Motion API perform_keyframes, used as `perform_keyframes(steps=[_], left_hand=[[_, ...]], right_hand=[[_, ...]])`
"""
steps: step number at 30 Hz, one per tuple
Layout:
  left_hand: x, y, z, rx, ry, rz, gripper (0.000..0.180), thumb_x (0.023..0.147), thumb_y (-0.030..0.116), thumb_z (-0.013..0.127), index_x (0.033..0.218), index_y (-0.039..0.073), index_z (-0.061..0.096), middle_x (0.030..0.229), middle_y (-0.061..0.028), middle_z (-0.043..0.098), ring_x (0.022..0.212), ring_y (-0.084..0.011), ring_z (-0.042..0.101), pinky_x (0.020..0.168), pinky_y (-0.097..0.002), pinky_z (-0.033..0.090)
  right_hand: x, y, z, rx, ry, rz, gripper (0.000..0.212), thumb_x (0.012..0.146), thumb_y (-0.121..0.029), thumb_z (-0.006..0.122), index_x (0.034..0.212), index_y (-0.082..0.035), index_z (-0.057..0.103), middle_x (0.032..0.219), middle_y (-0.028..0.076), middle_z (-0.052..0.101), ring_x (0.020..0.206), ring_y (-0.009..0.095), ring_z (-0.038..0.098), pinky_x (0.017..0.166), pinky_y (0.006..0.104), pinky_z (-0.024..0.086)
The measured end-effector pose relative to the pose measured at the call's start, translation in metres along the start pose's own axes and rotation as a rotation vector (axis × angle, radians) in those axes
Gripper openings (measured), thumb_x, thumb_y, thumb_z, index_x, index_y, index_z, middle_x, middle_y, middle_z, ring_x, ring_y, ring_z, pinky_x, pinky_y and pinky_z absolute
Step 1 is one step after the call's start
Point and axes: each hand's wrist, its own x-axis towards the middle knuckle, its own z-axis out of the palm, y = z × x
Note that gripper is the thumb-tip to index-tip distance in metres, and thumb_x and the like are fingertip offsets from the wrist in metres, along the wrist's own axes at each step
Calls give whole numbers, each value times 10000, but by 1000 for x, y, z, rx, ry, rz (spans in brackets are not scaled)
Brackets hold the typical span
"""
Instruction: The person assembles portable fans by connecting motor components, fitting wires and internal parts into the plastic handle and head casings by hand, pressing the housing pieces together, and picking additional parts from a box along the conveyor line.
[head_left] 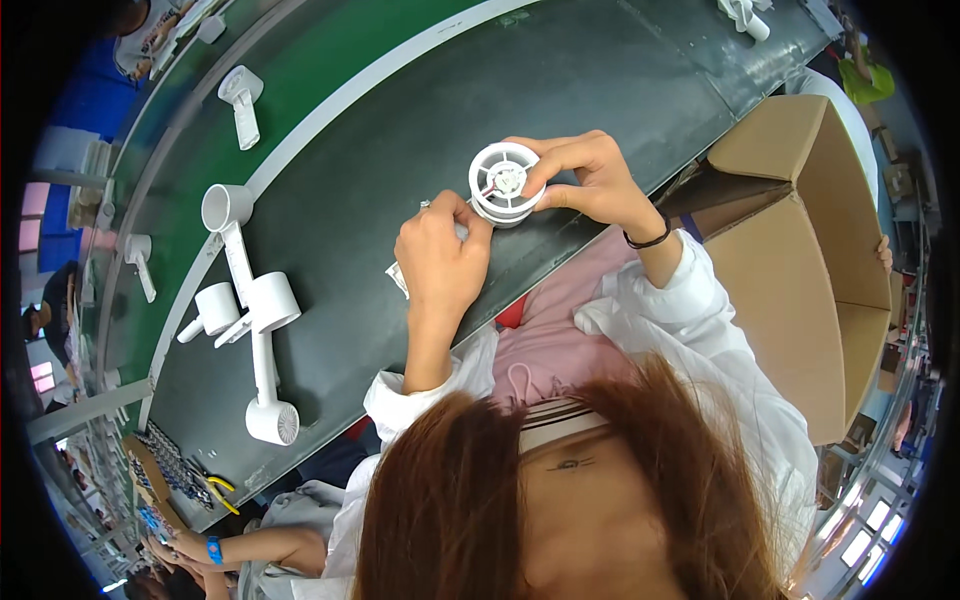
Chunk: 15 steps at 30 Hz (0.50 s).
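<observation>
A round white fan housing [507,181] is held over the near edge of the dark table, its spoked open end facing up, with a small bit of red inside by the hub. My right hand [592,182] pinches its rim from the right between thumb and fingers. From the lower left, my left hand [443,252] is closed against the housing's side; its curled fingers hide whatever part lies inside them. A small white piece, perhaps paper, shows beside my left wrist.
Several white handled housings [273,302] lie together on the table [400,120] at left. More ride the green conveyor belt [290,50] beyond a pale rail. An open cardboard box [770,300] stands at right. Yellow-handled pliers [222,492] and a co-worker's arm [265,548] are at lower left.
</observation>
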Motion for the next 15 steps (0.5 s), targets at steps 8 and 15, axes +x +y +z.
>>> perform_keyframes(steps=[8, 15], left_hand=[[-7, -7, -7, 39, -3, 28, 119, 765, 145, 599, 746, 28, 596, 678, -159, 632, 634, -356, 612, 582, -428, 456], [-8, -12, -18, 70, -24, 49, 85, 796, 143, 585, 778, 60, 590, 691, -167, 627, 643, -378, 605, 564, -446, 444]], right_hand=[[-2, 3, -4, -42, -62, -12, 154, 641, -40, 787, 772, -9, 710, 1059, 241, 666, 1061, 313, 643, 858, 332, 503], [9, 6, -3, 9, -124, -86, 181, 629, -105, 806, 746, -27, 692, 1261, 290, 546, 1077, 345, 631, 912, 358, 481]])
